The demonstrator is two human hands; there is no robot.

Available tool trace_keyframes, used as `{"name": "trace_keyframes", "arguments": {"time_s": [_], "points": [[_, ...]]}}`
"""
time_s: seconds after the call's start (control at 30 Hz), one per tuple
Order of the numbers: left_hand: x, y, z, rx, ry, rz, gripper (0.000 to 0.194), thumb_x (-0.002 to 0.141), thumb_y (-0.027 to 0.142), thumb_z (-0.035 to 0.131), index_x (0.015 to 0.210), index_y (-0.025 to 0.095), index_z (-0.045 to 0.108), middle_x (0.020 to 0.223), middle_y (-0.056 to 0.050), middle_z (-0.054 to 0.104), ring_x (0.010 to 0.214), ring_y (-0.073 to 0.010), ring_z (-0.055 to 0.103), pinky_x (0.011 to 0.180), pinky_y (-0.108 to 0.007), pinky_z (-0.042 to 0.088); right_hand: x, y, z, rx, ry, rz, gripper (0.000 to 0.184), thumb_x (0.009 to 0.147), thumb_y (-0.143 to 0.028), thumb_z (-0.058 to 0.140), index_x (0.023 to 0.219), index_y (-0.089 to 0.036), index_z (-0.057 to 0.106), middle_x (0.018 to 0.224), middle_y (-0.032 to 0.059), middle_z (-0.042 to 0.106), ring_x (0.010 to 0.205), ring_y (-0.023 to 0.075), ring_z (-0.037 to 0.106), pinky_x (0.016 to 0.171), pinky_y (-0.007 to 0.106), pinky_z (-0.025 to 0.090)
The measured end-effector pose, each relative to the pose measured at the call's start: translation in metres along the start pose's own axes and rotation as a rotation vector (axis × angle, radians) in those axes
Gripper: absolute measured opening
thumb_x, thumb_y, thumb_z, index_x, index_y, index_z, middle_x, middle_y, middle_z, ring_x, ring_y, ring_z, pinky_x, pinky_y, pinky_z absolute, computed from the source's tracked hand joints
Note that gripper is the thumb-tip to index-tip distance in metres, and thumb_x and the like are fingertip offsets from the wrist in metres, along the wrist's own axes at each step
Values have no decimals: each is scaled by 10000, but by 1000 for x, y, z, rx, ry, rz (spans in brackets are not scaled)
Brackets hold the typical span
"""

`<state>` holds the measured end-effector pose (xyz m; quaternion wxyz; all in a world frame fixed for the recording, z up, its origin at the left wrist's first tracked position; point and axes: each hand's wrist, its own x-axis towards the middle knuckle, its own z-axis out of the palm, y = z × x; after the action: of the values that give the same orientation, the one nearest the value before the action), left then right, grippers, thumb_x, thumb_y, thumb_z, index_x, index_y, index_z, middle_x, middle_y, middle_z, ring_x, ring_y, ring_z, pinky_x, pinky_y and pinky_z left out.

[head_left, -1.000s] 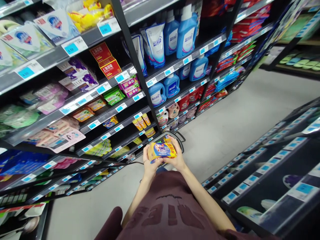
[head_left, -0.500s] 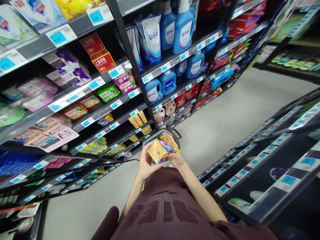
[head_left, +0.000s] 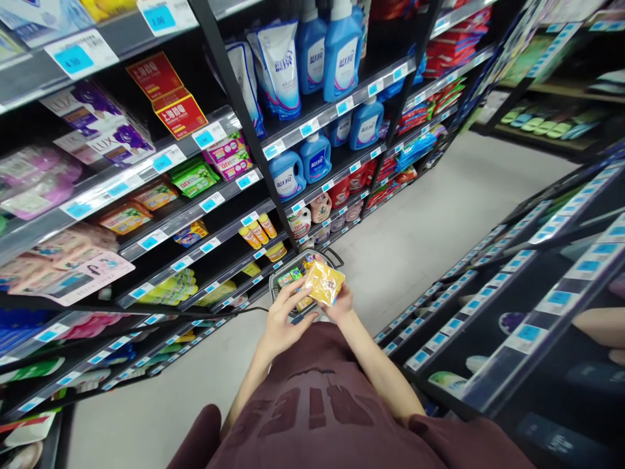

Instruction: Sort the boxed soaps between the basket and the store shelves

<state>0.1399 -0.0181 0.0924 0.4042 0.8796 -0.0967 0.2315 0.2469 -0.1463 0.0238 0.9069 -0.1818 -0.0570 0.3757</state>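
My right hand (head_left: 339, 304) grips a glossy yellow soap pack (head_left: 325, 281) by its right and lower side. A plain yellow face with creased clear wrap is turned up, and a bit of blue shows at its lower edge. My left hand (head_left: 286, 319) is at the pack's left edge, with its fingers stretched out and the fingertips at that edge. Its thumb stands apart below. Beneath both hands is a dark shopping basket (head_left: 272, 281); green and yellow packs (head_left: 289, 277) lie in it, partly hidden by my hands.
Shelves on the left bear soap boxes (head_left: 114, 140), red boxes (head_left: 178, 117), blue detergent bottles (head_left: 342, 58) and a white pouch (head_left: 280, 68). Another shelf rack (head_left: 488, 319) runs along the right. Grey floor (head_left: 439, 195) stretches ahead toward slippers (head_left: 556, 124). A person's arm (head_left: 603, 326) shows at the right edge.
The soap pack has been turned, so its plain yellow face shows instead of the printed blue and orange side. My left fingers have straightened out. More of the basket's contents now shows.
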Motion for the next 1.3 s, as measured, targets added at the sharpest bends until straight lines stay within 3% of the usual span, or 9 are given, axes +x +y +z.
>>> {"name": "trace_keyframes", "arguments": {"time_s": [0.23,0.47,0.67,1.03,1.3], "points": [[-1,-5,5,-5,-13,-14,599,889,178,715,1445,277,516,1452,-159,573,1326,-287,581,1076,-494,518,-1,-1,-6,16,54,12,953,570,-620,864,1420,-329,546,1364,43,665,1282,305,587,1062,487,502],[-4,-10,9,-42,-21,-84,652,882,204,726,1481,278,478,1484,-160,546,1344,-299,561,1081,-503,521,-1,2,-8,-3,109,-10,839,652,-587,800,1409,-320,559,1454,47,606,1344,318,543,1092,538,470],[-8,-14,10,-24,-22,-110,716,880,227,733,1524,293,427,1510,-151,528,1361,-307,547,1098,-516,513,0,2,-6,20,131,-9,816,638,-551,832,1383,-336,580,1404,23,651,1284,299,598,1002,490,541],[-10,-19,10,40,-35,-130,784,894,274,726,1577,297,341,1541,-142,508,1379,-301,539,1105,-494,522,3,8,-16,43,177,-6,581,735,-506,768,1277,-340,641,1337,-11,693,1290,260,596,981,456,562],[-10,-21,11,51,-31,-137,799,893,278,724,1585,288,324,1555,-158,489,1376,-303,542,1096,-481,523,3,5,-15,6,161,-8,632,731,-543,780,1308,-341,624,1405,10,651,1274,275,606,966,483,563]]}}
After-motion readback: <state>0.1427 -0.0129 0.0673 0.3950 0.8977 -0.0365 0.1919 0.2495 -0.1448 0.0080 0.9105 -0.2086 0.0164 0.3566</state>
